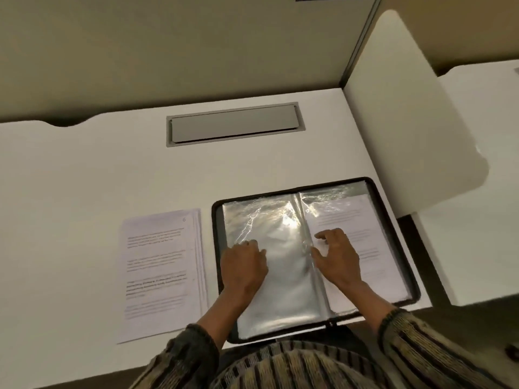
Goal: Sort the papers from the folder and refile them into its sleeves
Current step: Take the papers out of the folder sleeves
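A black zip folder (393,220) lies open on the white desk, its clear plastic sleeves shining. The left sleeve page (280,290) looks empty; the right sleeve holds a printed sheet (362,220). My left hand (243,266) rests palm down on the left sleeve, fingers slightly bent at its upper part. Over the right page, near the spine, my right hand (335,256) hovers or touches with spread, bent fingers and holds nothing. A stack of printed papers (160,270) lies on the desk just left of the folder.
The white desk (84,178) has a grey cable flap (234,124) set into it behind the folder. A white side panel (398,113) stands close to the folder's right. A second desk surface (483,248) lies beyond it. The desk's front edge runs under my forearms.
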Demonstrator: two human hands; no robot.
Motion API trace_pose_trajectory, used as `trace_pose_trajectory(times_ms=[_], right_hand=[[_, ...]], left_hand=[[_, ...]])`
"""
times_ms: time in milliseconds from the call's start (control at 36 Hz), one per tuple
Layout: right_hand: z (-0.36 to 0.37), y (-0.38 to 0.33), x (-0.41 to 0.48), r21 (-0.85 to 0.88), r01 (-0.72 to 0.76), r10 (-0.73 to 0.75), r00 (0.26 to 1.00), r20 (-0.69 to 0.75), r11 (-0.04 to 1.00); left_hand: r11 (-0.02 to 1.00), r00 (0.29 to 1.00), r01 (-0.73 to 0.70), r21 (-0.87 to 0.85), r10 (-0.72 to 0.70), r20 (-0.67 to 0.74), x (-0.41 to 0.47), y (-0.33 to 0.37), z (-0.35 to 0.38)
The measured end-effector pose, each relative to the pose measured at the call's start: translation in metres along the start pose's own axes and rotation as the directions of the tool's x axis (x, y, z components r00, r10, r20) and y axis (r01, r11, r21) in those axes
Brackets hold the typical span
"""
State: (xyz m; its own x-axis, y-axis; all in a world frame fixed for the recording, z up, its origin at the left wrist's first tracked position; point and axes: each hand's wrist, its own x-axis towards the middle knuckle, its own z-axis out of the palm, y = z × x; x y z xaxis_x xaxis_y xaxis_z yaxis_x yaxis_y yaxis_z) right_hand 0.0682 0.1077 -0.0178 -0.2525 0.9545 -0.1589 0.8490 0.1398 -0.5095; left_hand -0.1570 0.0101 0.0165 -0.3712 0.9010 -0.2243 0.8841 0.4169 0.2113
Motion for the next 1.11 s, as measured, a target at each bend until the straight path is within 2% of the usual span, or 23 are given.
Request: trace_pose_trajectory(times_ms=[111, 222, 389, 528, 583, 694, 806, 944, 1028, 1111], right_hand=[[-0.019, 0.039, 0.007, -0.099, -0.118, 0.117, 0.993, -0.014, 0.988], [-0.036, 0.071, 0.017, -0.233, -0.162, 0.176, 0.984, 0.037, 0.959], [-0.059, 0.106, 0.029, -0.313, -0.155, 0.198, 0.974, 0.11, 0.937], [-0.066, 0.122, 0.039, -0.34, -0.126, 0.166, 0.982, 0.089, 0.932], [-0.069, 0.121, 0.042, -0.308, -0.144, 0.172, 0.983, 0.066, 0.941], [-0.074, 0.118, 0.048, -0.135, -0.211, 0.213, 0.977, 0.001, 0.968], [-0.079, 0.123, 0.055, -0.057, -0.208, 0.201, 0.974, -0.108, 0.976], [-0.086, 0.125, 0.056, -0.093, -0.148, 0.132, 0.977, -0.167, 0.985], [-0.088, 0.122, 0.055, -0.138, -0.096, 0.069, 0.98, -0.188, 0.986], [-0.091, 0.112, 0.05, 0.0, 0.006, -0.006, 0.978, -0.207, 1.0]], left_hand=[[0.997, 0.997, -0.044, 0.061, 0.039, 0.071, 0.003, 0.047, 0.008], [0.996, 0.992, -0.094, 0.004, 0.094, 0.088, 0.006, 0.082, 0.026], [0.993, 0.987, -0.049, -0.104, 0.064, 0.149, 0.011, 0.106, 0.058], [0.998, 0.977, -0.062, -0.029, 0.066, 0.201, 0.005, 0.1, 0.081], [0.997, 0.976, -0.075, -0.015, 0.076, 0.204, 0.005, 0.097, 0.085], [0.998, 0.974, -0.062, -0.011, 0.063, 0.219, 0.008, 0.1, 0.085], [0.999, 0.969, -0.038, -0.01, 0.039, 0.242, 0.01, 0.104, 0.085], [0.996, 0.969, 0.002, -0.086, 0.019, 0.247, 0.014, 0.106, 0.079], [0.98, 0.978, 0.078, -0.184, -0.039, 0.206, 0.019, 0.112, 0.067], [0.937, 0.986, 0.138, -0.321, -0.101, 0.129, 0.02, 0.124, 0.05]])
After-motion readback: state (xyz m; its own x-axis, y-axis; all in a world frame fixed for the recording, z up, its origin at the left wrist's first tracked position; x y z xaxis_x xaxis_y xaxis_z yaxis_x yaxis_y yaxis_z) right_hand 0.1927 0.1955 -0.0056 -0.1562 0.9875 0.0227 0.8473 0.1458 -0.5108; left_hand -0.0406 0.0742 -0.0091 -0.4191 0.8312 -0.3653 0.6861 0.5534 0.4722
